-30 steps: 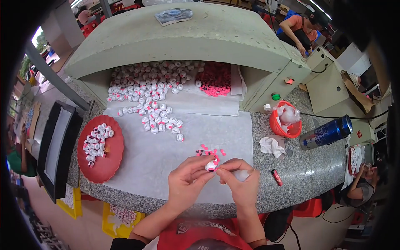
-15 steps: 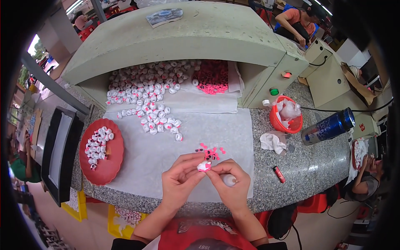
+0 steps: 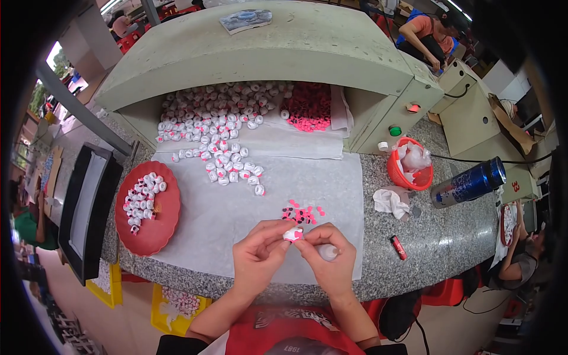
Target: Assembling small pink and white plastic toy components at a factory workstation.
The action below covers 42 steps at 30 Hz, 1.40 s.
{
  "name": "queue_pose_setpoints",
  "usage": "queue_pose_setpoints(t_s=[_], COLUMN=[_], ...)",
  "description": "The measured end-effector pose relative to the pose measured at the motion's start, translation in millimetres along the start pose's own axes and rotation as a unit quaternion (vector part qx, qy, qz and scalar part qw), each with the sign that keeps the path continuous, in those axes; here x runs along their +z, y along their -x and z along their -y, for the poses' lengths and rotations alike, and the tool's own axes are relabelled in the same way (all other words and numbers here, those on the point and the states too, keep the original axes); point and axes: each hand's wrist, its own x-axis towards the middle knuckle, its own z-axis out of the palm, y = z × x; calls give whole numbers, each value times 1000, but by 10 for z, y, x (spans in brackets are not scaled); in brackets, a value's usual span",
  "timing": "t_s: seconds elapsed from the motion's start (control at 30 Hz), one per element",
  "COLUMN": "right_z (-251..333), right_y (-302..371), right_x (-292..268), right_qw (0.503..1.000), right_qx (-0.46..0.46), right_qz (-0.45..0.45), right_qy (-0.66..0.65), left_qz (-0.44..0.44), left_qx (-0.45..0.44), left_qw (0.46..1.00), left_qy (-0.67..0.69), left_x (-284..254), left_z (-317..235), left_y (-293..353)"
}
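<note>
The left hand (image 3: 257,255) pinches a small white-and-pink piece (image 3: 293,235) between thumb and fingers, above the near part of a white sheet (image 3: 228,222) on the granite tabletop (image 3: 370,260). The right hand (image 3: 332,263) closes thumb and forefinger on the same piece from the other side, a pale bottle (image 3: 328,252) lodged within its curled fingers. Just beyond the fingertips lie loose pink bits (image 3: 305,215), some with dark faces.

To the right are a red tube (image 3: 398,247), a crumpled tissue (image 3: 390,202), a blue flask (image 3: 469,183) lying tilted and a red basket (image 3: 421,182) holding clear plastic. To the left, a red plate (image 3: 148,239) carries more white pieces (image 3: 142,204). Farther off, white beads (image 3: 219,112) spill from a pale green cabinet (image 3: 254,56), beside a pink heap (image 3: 310,106) inside it.
</note>
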Motion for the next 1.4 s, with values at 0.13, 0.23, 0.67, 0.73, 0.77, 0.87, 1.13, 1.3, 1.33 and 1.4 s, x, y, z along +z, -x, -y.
queue_pose_setpoints(t_s=[0.13, 0.23, 0.67, 0.73, 0.77, 0.87, 1.13, 1.3, 1.33, 1.4], right_z=[46, 40, -46, -47, -50, -69, -86, -108, -97, -91], right_y=[-35, -60, -126, -128, -130, -135, -54, -74, -73, -75], right_x=[-62, -97, -164, -165, -168, -170, -71, -84, -83, -85], right_qw=[996, 994, 997, 997, 997, 996, 999, 998, 998, 998], right_qx=[65, 68, 22, 23, 16, 4, -2, 5, 3, 0], right_qz=[46, 65, 74, 75, 77, 81, 43, 63, 62, 61], right_qy=[-51, -52, -16, -18, -20, -23, -6, -28, -28, -28], left_qz=[2, -5, -12, -16, -20, -22, -42, -52, -54, -55], left_qx=[-16, -5, 4, 5, 6, 3, -12, -4, -1, -14], left_qw=[1000, 1000, 1000, 1000, 1000, 1000, 999, 998, 998, 998], left_qy=[9, -2, -22, -20, -17, -9, -3, 20, 29, 33], left_x=[-16, 52, 75, 81, 86, 69, 70, 102, 108, 96], left_z=[47, 46, 67, 74, 78, 98, 99, 67, 65, 66], left_y=[-7, -8, -13, -16, -17, -14, 1, 26, 28, 31])
